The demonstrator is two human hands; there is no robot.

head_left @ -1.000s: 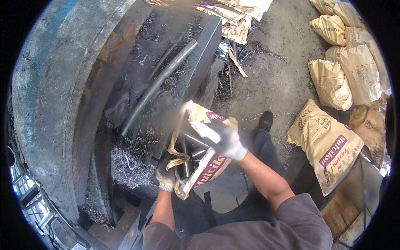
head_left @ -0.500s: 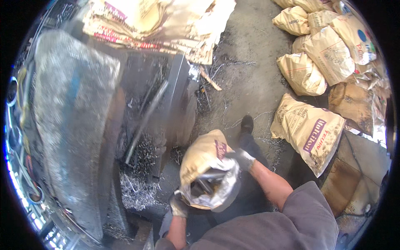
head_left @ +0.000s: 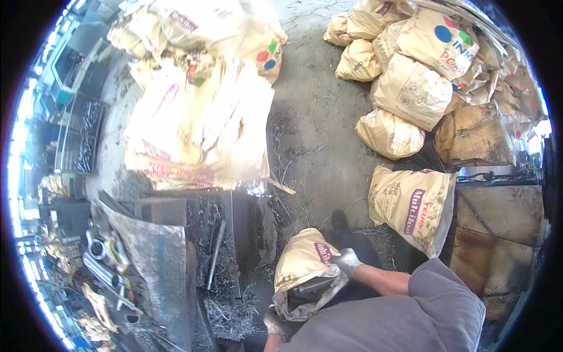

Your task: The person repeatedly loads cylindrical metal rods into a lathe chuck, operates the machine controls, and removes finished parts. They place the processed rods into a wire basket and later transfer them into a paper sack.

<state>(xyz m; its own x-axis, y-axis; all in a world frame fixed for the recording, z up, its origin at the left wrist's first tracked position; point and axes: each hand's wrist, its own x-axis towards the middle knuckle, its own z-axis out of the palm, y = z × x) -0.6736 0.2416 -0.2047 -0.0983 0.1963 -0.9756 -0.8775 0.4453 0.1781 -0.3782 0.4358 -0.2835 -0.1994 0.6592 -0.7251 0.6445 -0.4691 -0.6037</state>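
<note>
A tan paper sack (head_left: 300, 258) with a purple label and a pale lining hangs in front of me, its mouth tilted toward me. Dark metal pieces (head_left: 314, 287) show inside the mouth. My right hand (head_left: 346, 261), in a pale work glove, is closed on the sack's right side near the label. At the lower left of the mouth my gloved left hand (head_left: 274, 322) grips the rim; its fingers are partly hidden by the sack.
Metal shavings (head_left: 231, 317) lie left of the sack, beside a metal bar (head_left: 216, 254) and a worn grey sheet (head_left: 143, 258). Flattened paper sacks (head_left: 199, 135) are stacked far left. Filled sacks (head_left: 410, 91) are heaped far right; another sack (head_left: 413, 205) lies nearer, beside stained cardboard (head_left: 498, 217).
The view has tilted up, bringing in more of the far floor and stacks. Both hands still hold the sack, whose mouth now looks narrower and partly folded.
</note>
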